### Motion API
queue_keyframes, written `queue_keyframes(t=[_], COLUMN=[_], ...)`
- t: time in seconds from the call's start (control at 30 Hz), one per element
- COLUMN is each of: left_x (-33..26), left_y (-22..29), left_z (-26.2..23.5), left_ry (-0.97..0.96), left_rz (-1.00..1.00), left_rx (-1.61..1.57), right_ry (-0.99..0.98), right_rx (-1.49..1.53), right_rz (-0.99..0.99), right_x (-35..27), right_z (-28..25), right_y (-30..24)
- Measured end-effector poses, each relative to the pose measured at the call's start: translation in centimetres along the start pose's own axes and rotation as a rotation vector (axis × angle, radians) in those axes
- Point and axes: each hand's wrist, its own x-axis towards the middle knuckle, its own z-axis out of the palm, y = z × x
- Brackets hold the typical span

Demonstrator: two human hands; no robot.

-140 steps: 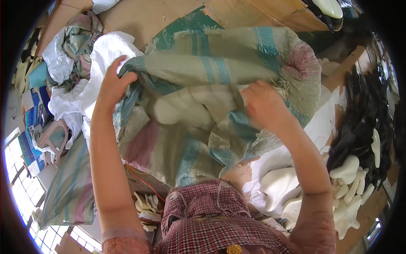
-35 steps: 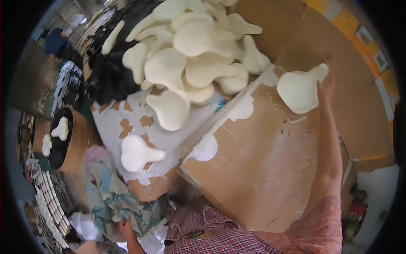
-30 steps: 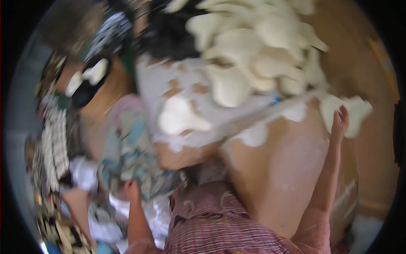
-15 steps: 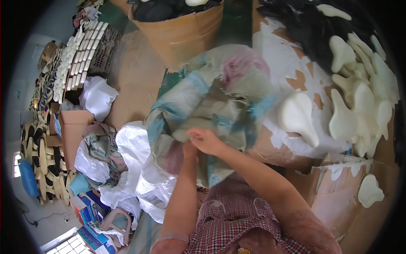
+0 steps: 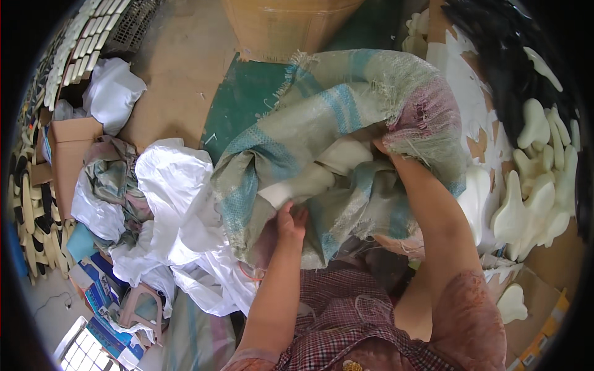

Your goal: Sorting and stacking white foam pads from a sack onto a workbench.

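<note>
A woven sack [image 5: 278, 148], grey-green with blue and pink bands and frayed edges, stands in front of me with its mouth rolled outward. Inside it lie pale cream moulded pieces [image 5: 346, 154], which look like foam. At the sack's near rim is my left hand [image 5: 292, 222], thumb and fingers apart, close against one pale piece. My right hand [image 5: 382, 146] reaches into the mouth on the right, beneath the pink-banded fold. Its fingers are mostly hidden by the sack.
Cream saddle-shaped foam pieces [image 5: 526, 204] are heaped on the right, beside black plastic sheeting [image 5: 495, 49]. A large cardboard drum [image 5: 291, 28] stands ahead. To the left lie white sacks [image 5: 179, 204], an open carton [image 5: 71, 148] and a plastic stool [image 5: 141, 309].
My hands, close together over the sack before, are now apart, the right one reaching into its right side. The view has shifted, and the sack's mouth looks wider.
</note>
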Motion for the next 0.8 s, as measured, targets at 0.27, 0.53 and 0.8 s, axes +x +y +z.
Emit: queue_keyframes(t=[0.27, 0.53, 0.8], left_x=[-4.0, 0.3, 2.1], left_y=[-1.4, 2.6, 1.2], left_z=[4.2, 6.9, 10.4], left_ry=[-0.263, -0.329, -0.245], left_rz=[0.961, 1.372, 1.362], left_rx=[1.673, 2.395, 2.671], right_ry=[-0.145, -0.261, -0.128], right_rx=[0.003, 0.303, 0.181], right_rz=[0.092, -0.149, -0.294], right_x=[-3.8, -6.3, -7.7], right_z=[-0.8, -2.0, -0.9], right_y=[-1.2, -8.6, -8.1])
